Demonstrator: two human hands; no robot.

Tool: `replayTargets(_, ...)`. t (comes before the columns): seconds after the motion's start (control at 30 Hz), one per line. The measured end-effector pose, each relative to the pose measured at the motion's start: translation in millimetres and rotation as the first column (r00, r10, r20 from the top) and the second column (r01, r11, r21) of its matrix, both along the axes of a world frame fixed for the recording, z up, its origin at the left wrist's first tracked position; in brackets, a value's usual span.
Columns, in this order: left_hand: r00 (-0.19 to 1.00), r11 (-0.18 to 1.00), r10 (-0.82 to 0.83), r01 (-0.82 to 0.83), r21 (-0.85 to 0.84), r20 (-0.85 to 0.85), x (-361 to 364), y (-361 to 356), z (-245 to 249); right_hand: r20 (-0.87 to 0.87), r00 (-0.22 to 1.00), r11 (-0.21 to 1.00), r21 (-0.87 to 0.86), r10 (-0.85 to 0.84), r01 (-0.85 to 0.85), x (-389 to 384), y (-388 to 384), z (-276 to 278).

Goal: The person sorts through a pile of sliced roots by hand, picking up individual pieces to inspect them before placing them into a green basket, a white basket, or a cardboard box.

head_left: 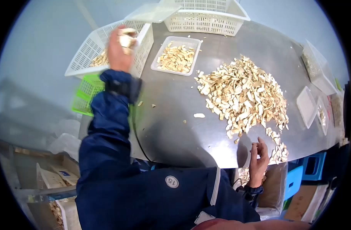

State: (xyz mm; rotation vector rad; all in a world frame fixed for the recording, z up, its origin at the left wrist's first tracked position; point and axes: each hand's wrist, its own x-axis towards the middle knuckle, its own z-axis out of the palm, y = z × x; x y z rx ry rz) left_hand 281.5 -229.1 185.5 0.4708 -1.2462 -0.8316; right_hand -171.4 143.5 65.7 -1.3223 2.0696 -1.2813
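My left hand [120, 50] is raised over a white perforated basket [145, 48] at the upper left, closed on a few pale dried slices [127, 40]. More slices [100, 59] lie inside that basket. My right hand [258, 161] hovers at the table's front edge, fingers loosely bent and apart, with nothing visible in it. It is nearest to a large heap of pale slices [248, 94] and a small cluster [279, 153] at the edge. A shallow clear tray [154, 66] holding slices [176, 58] stands between the basket and the heap.
Another white basket [204, 27] stands at the back, with a clear lid [152, 12] beside it. A green basket [82, 96] is at the left edge. White containers [317, 67] line the right side. A blue stool [313, 166] and open box [273, 191] are below.
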Motion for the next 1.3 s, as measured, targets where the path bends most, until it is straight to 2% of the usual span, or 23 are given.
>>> replayTargets(0.03, 0.989, 0.984, 0.137, -0.143, 0.109, 0.057, 39.9, -15.9, 9.7, -0.017, 1.0, 1.0, 0.002, 0.007, -0.007, 1.3, -0.5, -0.5)
replayTargets(0.07, 0.981, 0.92, 0.179, -0.194, 0.341, 0.075, 70.6, -28.5, 22.0, 0.014, 1.0, 1.0, -0.007, 0.001, -0.001, 2.3, -1.1, -2.9)
replayTargets(0.1, 0.976, 0.805, 0.2, -0.214, 0.553, 0.086, 101.1, -40.9, 34.5, 0.019, 1.0, 1.0, -0.004, 0.015, -0.015, 2.7, -0.5, -6.6)
replayTargets(0.13, 0.891, 0.747, 0.359, -0.452, 0.488, 0.277, 119.9, -40.6, 39.3, 0.019, 0.999, 1.0, -0.002, 0.027, -0.027, 2.0, -0.6, -9.9)
replayTargets(0.17, 0.749, 0.655, 0.494, -0.655, 0.377, 0.441, 133.3, -44.8, 40.0, 0.017, 0.999, 0.999, -0.002, 0.034, -0.034, 1.6, -1.4, -12.2)
replayTargets(0.2, 0.728, 0.726, 0.504, -0.649, 0.228, 0.465, 118.9, -33.3, 43.1, 0.017, 0.999, 0.999, 0.002, 0.045, -0.045, 2.6, -2.3, -13.0)
replayTargets(0.27, 0.683, 0.809, 0.533, -0.584, -0.065, 0.5, 55.9, 23.4, 42.8, 0.009, 0.997, 0.997, 0.022, 0.075, -0.075, 5.3, -5.7, -12.4)
replayTargets(0.3, 0.912, 0.949, 0.264, -0.305, 0.086, 0.315, 19.8, 40.3, 34.3, -0.125, 0.983, 0.99, -0.019, 0.135, -0.138, 7.3, -9.3, -12.0)
replayTargets(0.37, 0.837, 0.985, -0.08, -0.016, 0.17, 0.541, -60.1, 93.5, 7.1, -0.387, 0.893, 0.959, -0.068, 0.229, -0.275, 12.1, -22.0, -10.7)
replayTargets(0.4, 0.784, 0.922, -0.373, 0.255, 0.291, 0.496, -91.9, 110.3, -13.3, -0.372, 0.89, 0.952, -0.047, 0.265, -0.303, 20.3, -27.2, -8.6)
replayTargets(0.43, 0.687, 0.548, -0.725, 0.617, 0.565, -0.049, -126.9, 128.7, -43.6, -0.495, 0.834, 0.943, -0.08, 0.242, -0.322, 28.7, -33.0, -12.7)
replayTargets(0.5, 0.477, 0.247, -0.863, 0.684, 0.687, -0.164, -189.6, 171.9, -89.9, -0.504, 0.811, 0.93, -0.041, 0.297, -0.366, 40.8, -41.1, -13.4)
replayTargets(0.57, 0.281, -0.105, -0.816, 0.786, 0.609, -0.504, -238.6, 212.1, -132.6, -0.555, 0.763, 0.917, 0.001, 0.332, -0.399, 27.1, -38.8, -31.2)
replayTargets(0.63, 0.228, -0.217, -0.814, 0.733, 0.644, -0.534, -266.0, 241.0, -148.4, -0.565, 0.776, 0.953, 0.074, 0.282, -0.293, 10.3, -29.7, -20.7)
replayTargets(0.73, 0.147, -0.373, -0.781, 0.67, 0.642, -0.607, -277.4, 253.1, -161.5, -0.596, 0.8, 0.997, 0.028, 0.074, -0.071, -24.8, -13.3, -25.8)
replayTargets(0.8, 0.112, -0.406, -0.777, 0.664, 0.628, -0.62, -279.1, 251.4, -171.8, -0.58, 0.814, 1.0, 0.002, -0.021, 0.028, -31.0, -11.7, -20.9)
replayTargets(0.9, 0.088, -0.442, -0.749, 0.671, 0.595, -0.657, -283.5, 251.8, -176.4, -0.517, 0.855, 0.992, -0.073, 0.048, -0.099, -20.5, -38.0, -17.5)
replayTargets(0.97, 0.072, -0.461, -0.734, 0.678, 0.573, -0.675, -282.3, 250.5, -177.1, -0.536, 0.837, 0.982, -0.07, 0.109, -0.173, -10.2, -61.2, -15.1)
replayTargets(1.03, 0.055, -0.465, -0.733, 0.687, 0.559, -0.678, -280.8, 251.3, -177.8, -0.584, 0.804, 0.984, -0.047, 0.115, -0.175, -1.4, -74.4, -11.2)
replayTargets(1.13, 0.037, -0.479, -0.743, 0.668, 0.57, -0.668, -280.0, 249.1, -174.3, -0.627, 0.75, 0.965, 0.016, 0.212, -0.26, -9.9, -65.5, -18.0)
replayTargets(1.23, -0.003, -0.501, -0.755, 0.647, 0.575, -0.656, -280.9, 249.8, -176.4, -0.638, 0.762, 0.994, 0.055, 0.109, -0.096, -33.8, -39.2, -15.2)
replayTargets(1.27, -0.026, -0.512, -0.762, 0.636, 0.578, -0.647, -280.9, 248.6, -176.9, -0.665, 0.747, 1.0, 0.022, 0.02, -0.008, -35.6, -31.1, -11.9)
replayTargets(1.3, -0.05, -0.522, -0.769, 0.624, 0.581, -0.637, -280.9, 247.9, -176.9, -0.626, 0.777, 0.998, 0.04, 0.059, -0.044, -32.1, -27.4, -9.6)
